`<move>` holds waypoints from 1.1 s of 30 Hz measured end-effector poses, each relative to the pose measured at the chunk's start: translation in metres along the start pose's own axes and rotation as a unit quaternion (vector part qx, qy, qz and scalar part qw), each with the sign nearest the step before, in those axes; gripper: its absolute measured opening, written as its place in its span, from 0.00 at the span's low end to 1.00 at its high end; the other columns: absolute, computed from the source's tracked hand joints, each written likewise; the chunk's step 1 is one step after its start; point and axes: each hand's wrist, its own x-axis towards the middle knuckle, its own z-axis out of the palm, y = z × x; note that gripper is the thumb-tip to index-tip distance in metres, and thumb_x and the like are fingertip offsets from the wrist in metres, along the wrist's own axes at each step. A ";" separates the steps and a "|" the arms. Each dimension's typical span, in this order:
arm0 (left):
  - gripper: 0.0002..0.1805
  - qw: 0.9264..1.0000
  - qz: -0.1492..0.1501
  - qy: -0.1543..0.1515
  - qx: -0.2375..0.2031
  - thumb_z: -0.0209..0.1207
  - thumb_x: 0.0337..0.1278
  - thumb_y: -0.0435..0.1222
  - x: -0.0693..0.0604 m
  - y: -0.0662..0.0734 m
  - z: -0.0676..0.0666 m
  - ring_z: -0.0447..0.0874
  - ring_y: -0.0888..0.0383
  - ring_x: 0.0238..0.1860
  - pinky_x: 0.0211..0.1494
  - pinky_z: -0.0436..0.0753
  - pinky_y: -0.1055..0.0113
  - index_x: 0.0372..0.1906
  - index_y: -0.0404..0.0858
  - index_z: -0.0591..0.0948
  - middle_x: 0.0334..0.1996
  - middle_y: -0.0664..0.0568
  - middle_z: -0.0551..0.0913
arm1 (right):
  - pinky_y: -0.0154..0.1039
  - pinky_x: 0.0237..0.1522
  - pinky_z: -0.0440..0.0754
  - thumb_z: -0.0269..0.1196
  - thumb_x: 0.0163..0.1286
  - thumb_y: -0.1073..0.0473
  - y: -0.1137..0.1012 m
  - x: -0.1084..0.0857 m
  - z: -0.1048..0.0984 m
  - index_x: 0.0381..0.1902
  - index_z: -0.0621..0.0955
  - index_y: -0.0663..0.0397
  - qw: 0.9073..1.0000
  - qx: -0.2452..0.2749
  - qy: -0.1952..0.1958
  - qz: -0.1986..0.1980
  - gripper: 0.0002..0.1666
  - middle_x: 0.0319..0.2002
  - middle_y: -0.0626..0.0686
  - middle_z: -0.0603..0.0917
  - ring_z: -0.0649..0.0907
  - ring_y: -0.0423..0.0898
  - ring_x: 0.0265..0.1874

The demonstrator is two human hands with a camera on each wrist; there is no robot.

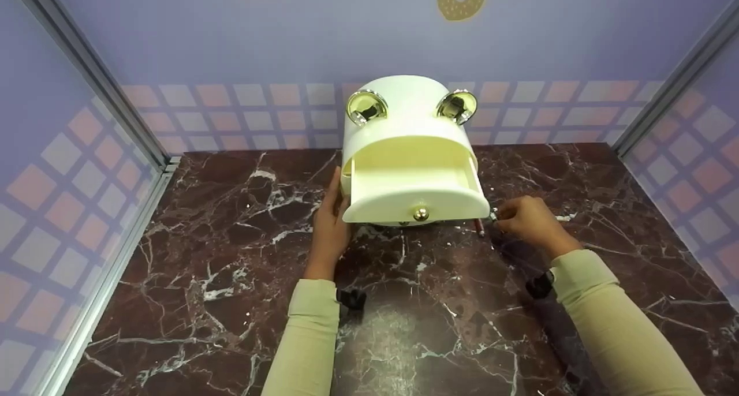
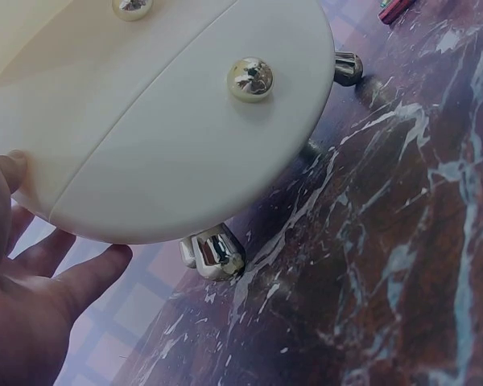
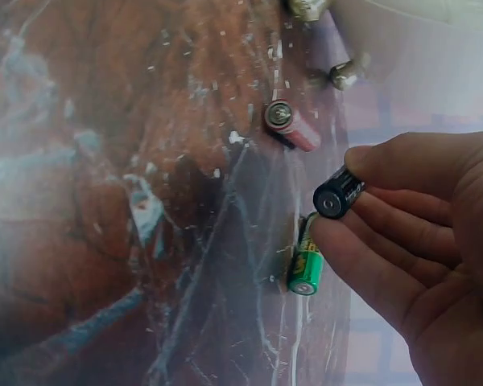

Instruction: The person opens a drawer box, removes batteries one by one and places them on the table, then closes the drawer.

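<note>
A cream-white storage box (image 1: 398, 104) with a rounded back stands near the far wall, its upper drawer (image 1: 378, 207) pulled out. My left hand (image 1: 330, 231) rests along the box's left side; in the left wrist view the thumb touches the pale surface and the other fingers (image 2: 88, 277) extend beside it. Right of the box, my right hand (image 1: 534, 223) pinches a small dark battery (image 3: 338, 197) between thumb and fingertips. Below it in the right wrist view lies a green battery (image 3: 307, 269). A red battery (image 3: 294, 127) lies nearer the box.
Two round gold-coloured ornaments (image 1: 367, 107) stick up from the box top. A shiny knob (image 1: 421, 213) is on the drawer front, and metallic feet (image 2: 217, 253) hold the box up. Dark red marble-patterned tabletop (image 1: 231, 303) surrounds it, with tiled-pattern panels (image 1: 277, 104) behind.
</note>
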 end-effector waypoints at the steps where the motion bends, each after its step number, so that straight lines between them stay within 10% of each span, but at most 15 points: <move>1: 0.31 1.000 0.001 0.001 0.001 0.44 0.74 0.44 0.000 0.000 0.000 0.57 0.51 0.75 0.77 0.62 0.58 0.77 0.52 0.52 0.76 0.50 0.56 | 0.41 0.30 0.84 0.69 0.53 0.63 0.000 0.000 0.001 0.34 0.86 0.63 1.000 -0.004 0.001 -0.002 0.10 0.30 0.59 0.89 0.85 0.48 0.28; 14: 0.32 1.000 0.002 -0.003 -0.006 0.44 0.73 0.45 0.000 -0.001 0.001 0.57 0.52 0.75 0.77 0.62 0.58 0.77 0.53 0.52 0.76 0.50 0.57 | 0.37 0.19 0.67 0.66 0.47 0.66 -0.002 -0.001 0.014 0.12 0.76 0.52 0.996 -0.079 -0.002 -0.047 0.11 0.12 0.44 0.74 0.69 0.44 0.15; 33: 0.31 1.000 0.011 0.004 -0.009 0.46 0.74 0.41 0.000 0.000 0.000 0.59 0.50 0.74 0.76 0.64 0.57 0.77 0.48 0.53 0.74 0.47 0.60 | 0.36 0.18 0.65 0.65 0.52 0.65 -0.002 -0.003 0.018 0.13 0.73 0.50 0.995 -0.092 -0.009 -0.036 0.14 0.12 0.44 0.69 0.68 0.44 0.14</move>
